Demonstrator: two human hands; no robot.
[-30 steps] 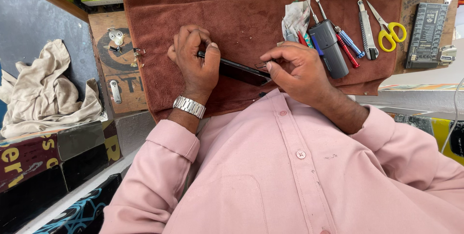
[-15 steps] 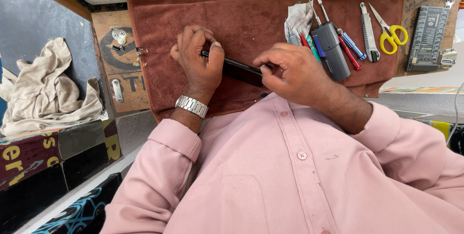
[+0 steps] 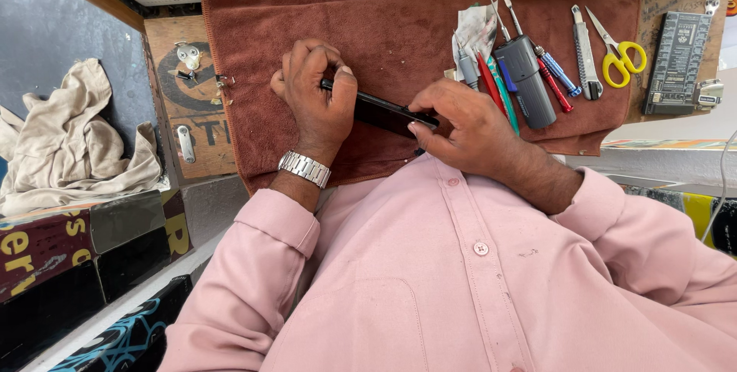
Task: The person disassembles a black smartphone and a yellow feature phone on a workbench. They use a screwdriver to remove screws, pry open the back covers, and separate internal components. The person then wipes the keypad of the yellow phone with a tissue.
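Note:
A thin black phone [image 3: 381, 112] lies edge-up on a brown towel [image 3: 399, 26], gripped at both ends. My left hand [image 3: 316, 95], with a metal watch at its wrist, curls over the phone's left end. My right hand [image 3: 461, 126] pinches the right end, thumb against the edge. Both pink sleeves fill the lower part of the view.
To the right on the towel lie a grey case [image 3: 526, 80], red and blue screwdrivers [image 3: 554, 80], a utility knife [image 3: 585, 53] and yellow-handled scissors [image 3: 618, 53]. A dark tester board [image 3: 677, 61] sits far right. A beige cloth [image 3: 73, 142] lies at left, small metal parts [image 3: 186, 57] on wood beside the towel.
Both hands have stayed on the phone and shifted their fingers a little along it. The view has moved slightly.

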